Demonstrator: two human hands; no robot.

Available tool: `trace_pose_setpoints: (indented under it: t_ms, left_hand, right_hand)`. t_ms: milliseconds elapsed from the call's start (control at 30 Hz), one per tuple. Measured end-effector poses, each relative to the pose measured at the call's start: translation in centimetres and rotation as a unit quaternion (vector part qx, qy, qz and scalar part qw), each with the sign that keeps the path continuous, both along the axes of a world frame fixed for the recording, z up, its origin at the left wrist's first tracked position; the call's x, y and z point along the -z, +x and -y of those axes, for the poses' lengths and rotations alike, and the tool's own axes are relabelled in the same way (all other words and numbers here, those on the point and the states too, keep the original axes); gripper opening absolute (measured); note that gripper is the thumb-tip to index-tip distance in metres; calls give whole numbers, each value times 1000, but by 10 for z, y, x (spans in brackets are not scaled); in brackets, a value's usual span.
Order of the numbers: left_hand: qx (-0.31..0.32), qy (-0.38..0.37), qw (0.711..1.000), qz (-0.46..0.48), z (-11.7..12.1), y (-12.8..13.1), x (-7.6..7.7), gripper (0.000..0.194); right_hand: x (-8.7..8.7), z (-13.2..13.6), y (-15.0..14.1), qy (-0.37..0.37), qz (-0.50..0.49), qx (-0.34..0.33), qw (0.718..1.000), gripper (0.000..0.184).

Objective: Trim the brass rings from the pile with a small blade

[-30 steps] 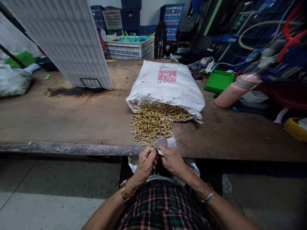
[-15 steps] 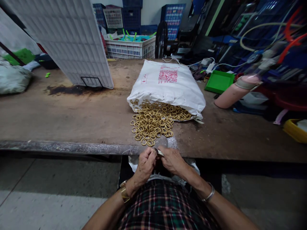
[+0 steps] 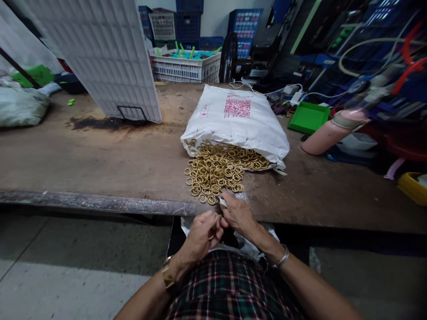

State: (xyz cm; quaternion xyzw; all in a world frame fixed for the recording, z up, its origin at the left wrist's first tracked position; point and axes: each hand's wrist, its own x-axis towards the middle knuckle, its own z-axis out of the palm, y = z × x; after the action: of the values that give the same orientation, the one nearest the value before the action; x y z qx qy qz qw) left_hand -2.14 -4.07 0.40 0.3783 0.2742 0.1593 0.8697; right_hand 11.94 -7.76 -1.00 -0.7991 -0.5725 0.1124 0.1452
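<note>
A white sack (image 3: 238, 120) lies on the brown workbench (image 3: 100, 164), and several brass rings (image 3: 216, 171) spill from its open mouth toward me. My left hand (image 3: 200, 235) is curled just below the bench edge, fingers pinched on what looks like a brass ring. My right hand (image 3: 237, 213) reaches up to the near edge of the ring pile, pinching a small pale piece (image 3: 223, 202) I cannot name. A plastic bag (image 3: 253, 240) sits in my lap under both hands.
A white ribbed panel (image 3: 100, 58) leans at the back left. A green tray (image 3: 308, 118), a pink bottle (image 3: 330, 131) and cables lie to the right. A white crate (image 3: 185, 66) stands behind. A yellow bin (image 3: 413, 186) sits far right, a grey bag (image 3: 20, 106) far left.
My right hand has moved up from my left hand to the edge of the ring pile. My left hand has dropped slightly toward my lap. The view shifted a little.
</note>
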Motion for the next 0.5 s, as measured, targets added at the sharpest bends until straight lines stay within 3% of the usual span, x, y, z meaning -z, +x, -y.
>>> trace_pose_setpoints:
  t_ms: [67,200,333,500]
  left_hand:
    - [-35,-58,998,0,-4,-1,6,35]
    - [-73,-97,993,6,-13,-9,12,24]
    - [-70,-169,983,28,-20,-17,18,19]
    - [-77,-226,970,43,-26,-14,25,17]
  right_hand:
    - [1,-7,-7,30,-19,-16,999,21]
    - [2,-14,-16,-12,14,-25,1000,26]
    - [5,-14,-18,-23,29,-15,999,25]
    - [8,-14,-15,21,6,1,1000,19]
